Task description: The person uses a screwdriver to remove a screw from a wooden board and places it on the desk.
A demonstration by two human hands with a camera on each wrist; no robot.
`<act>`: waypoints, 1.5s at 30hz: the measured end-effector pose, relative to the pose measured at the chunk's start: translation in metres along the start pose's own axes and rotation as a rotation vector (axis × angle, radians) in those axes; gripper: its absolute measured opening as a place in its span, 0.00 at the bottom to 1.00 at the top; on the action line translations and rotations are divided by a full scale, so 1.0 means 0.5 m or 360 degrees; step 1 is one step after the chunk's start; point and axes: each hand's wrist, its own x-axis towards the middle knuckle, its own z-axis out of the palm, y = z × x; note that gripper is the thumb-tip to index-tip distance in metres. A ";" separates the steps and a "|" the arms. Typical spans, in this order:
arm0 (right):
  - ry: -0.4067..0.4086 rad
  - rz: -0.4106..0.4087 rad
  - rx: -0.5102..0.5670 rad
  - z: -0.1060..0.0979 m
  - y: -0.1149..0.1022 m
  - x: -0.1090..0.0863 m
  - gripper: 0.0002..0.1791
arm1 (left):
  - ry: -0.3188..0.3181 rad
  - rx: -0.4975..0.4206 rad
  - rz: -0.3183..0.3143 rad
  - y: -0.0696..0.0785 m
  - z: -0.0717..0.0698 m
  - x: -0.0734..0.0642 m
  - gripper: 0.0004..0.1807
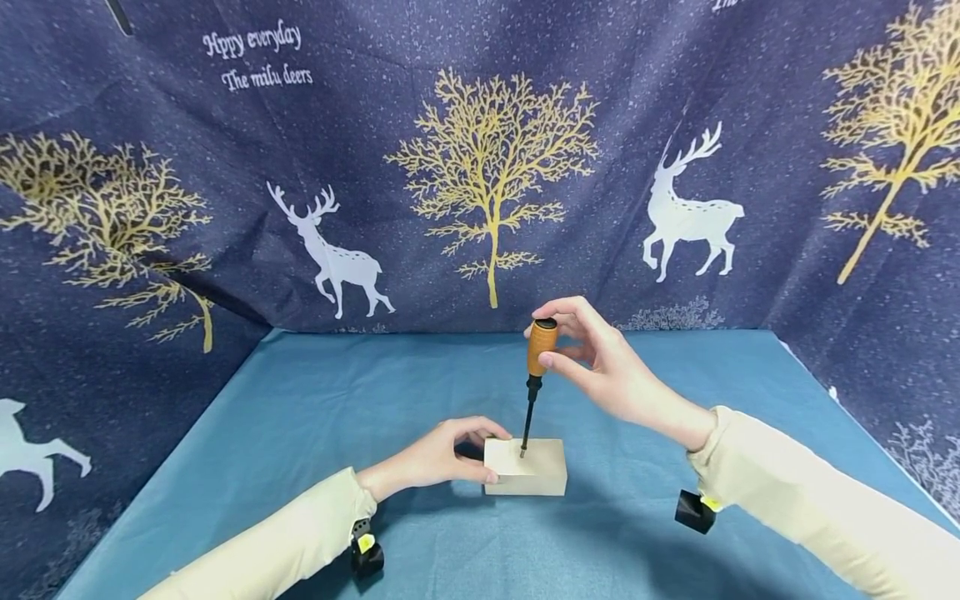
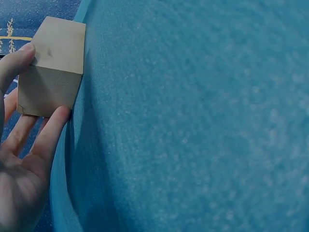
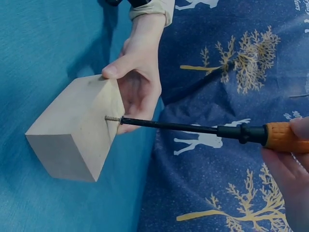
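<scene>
A pale wooden block (image 1: 528,477) rests on the blue cloth, and my left hand (image 1: 438,454) grips its left end between thumb and fingers. From the block's top face a small screw (image 3: 113,118) stands up, its threads partly showing. The tip of a screwdriver (image 3: 183,127) meets the screw's head, the black shaft nearly upright with a slight lean. My right hand (image 1: 600,362) pinches the orange handle (image 1: 542,346) between thumb and fingers, its black end cap uppermost. In the left wrist view, fingers hold the block's end face (image 2: 50,89).
Blue cloth (image 1: 337,383) covers the table around the block. Behind it hangs a dark blue curtain (image 1: 600,275) printed with trees and deer. Black wrist cameras (image 1: 695,511) hang below both sleeves.
</scene>
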 end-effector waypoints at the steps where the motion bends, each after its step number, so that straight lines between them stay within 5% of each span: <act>1: -0.0036 -0.0021 0.0053 -0.001 0.001 0.000 0.25 | -0.0001 -0.0002 0.0000 0.001 0.000 0.000 0.26; 7: -0.0133 -0.0046 0.0280 -0.003 0.004 0.004 0.26 | -0.0003 0.0002 -0.0011 0.004 -0.001 -0.001 0.26; 15: 0.0192 0.0203 -0.0110 0.012 0.005 0.006 0.27 | -0.0001 0.0033 -0.0006 0.004 0.000 -0.003 0.27; 23: 0.0257 0.0250 -0.0054 0.014 -0.002 0.002 0.26 | 0.0004 0.0024 0.0001 0.004 0.001 -0.002 0.27; 29: 0.0152 0.0189 -0.0019 0.004 -0.004 -0.004 0.22 | 0.0003 0.0017 0.0006 0.002 0.001 -0.001 0.27; 34: -0.0038 -0.0010 0.0249 -0.001 -0.002 -0.002 0.27 | -0.0003 0.0015 0.0010 0.002 -0.001 0.000 0.27; 38: -0.0108 -0.0028 0.0388 0.001 0.001 0.002 0.24 | -0.0005 0.0017 0.0003 0.000 -0.001 -0.001 0.26; 45: 0.0116 0.0152 -0.0039 0.013 0.002 0.003 0.28 | 0.0013 0.0023 0.0023 0.000 0.003 -0.003 0.26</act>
